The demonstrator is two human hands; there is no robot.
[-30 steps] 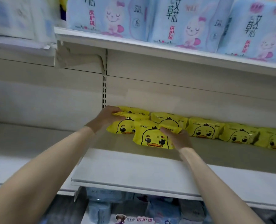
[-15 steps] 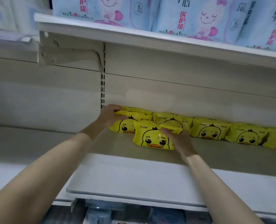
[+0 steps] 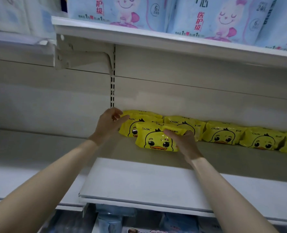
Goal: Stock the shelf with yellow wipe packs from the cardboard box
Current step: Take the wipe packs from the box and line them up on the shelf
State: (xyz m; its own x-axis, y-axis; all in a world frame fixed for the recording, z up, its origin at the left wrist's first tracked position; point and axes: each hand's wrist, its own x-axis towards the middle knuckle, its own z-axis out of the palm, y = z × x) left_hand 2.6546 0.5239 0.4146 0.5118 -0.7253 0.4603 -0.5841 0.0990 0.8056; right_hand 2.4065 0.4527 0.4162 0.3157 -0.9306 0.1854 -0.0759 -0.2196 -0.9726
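Several yellow wipe packs with a duck face (image 3: 223, 133) lie in a row against the back wall of the white shelf (image 3: 139, 182). One more yellow wipe pack (image 3: 154, 140) stands in front of the row's left end. My right hand (image 3: 184, 142) pinches its upper right edge. My left hand (image 3: 110, 125) hovers at the row's left end with loosely curled fingers; its thumb reaches the top corner of the leftmost pack (image 3: 126, 130) and it holds nothing. No cardboard box is in view.
The upper shelf (image 3: 156, 39) carries big pale-blue packs (image 3: 122, 10) and hangs low over the row. A slotted upright (image 3: 112, 84) and a bracket (image 3: 75, 56) stand just left of the packs. More goods (image 3: 112, 219) sit below the shelf's front edge.
My left hand has lifted off the leftmost packs and its fingers have curled loosely. My right hand keeps its hold on the front pack, which has barely moved. The view has tilted up slightly.
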